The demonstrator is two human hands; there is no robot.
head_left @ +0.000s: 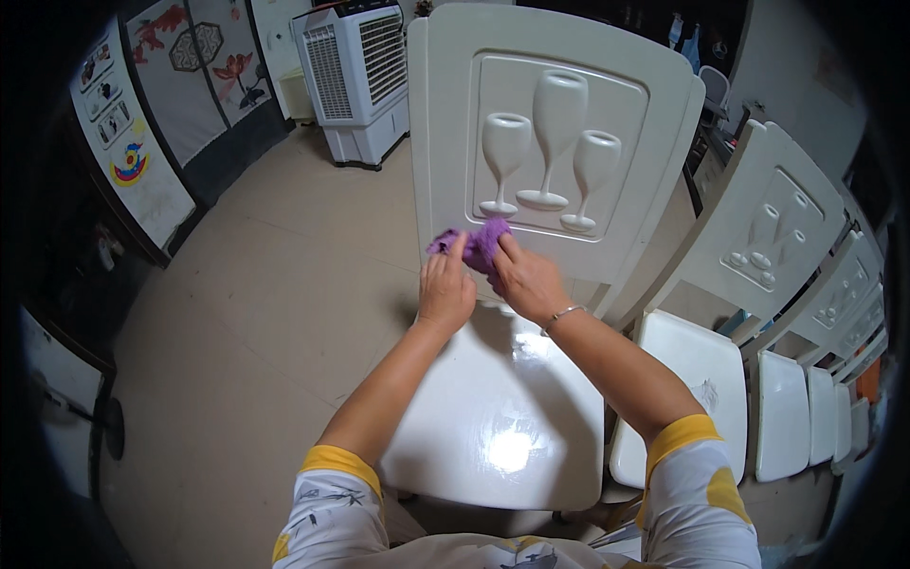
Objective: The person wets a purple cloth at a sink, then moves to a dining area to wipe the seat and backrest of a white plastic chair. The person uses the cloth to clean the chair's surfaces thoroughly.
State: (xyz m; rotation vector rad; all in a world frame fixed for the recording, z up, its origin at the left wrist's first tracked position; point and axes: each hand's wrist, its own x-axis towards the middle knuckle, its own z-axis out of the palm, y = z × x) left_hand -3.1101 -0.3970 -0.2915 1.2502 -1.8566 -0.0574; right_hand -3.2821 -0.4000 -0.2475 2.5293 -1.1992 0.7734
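A purple cloth point(486, 242) is bunched between my two hands, in front of the lower part of a white chair's backrest point(445, 114). My left hand point(445, 289) has its fingers closed on the cloth's left end. My right hand point(531, 280), with a bracelet at the wrist, grips the thicker bunched part. Raised wine-glass shapes point(550, 142) stand out from the panel just above the cloth. Below my forearms lies the chair's glossy white seat point(474, 436), with bright light reflections on it. Whether the cloth touches the backrest I cannot tell.
Several matching white chairs stand in a row to the right, the nearest with its seat point(682, 370) close beside this one. A white-and-grey air cooler point(355, 85) stands at the back left. Beige tiled floor point(237, 332) spreads out on the left. A patterned curtain point(199, 76) hangs far left.
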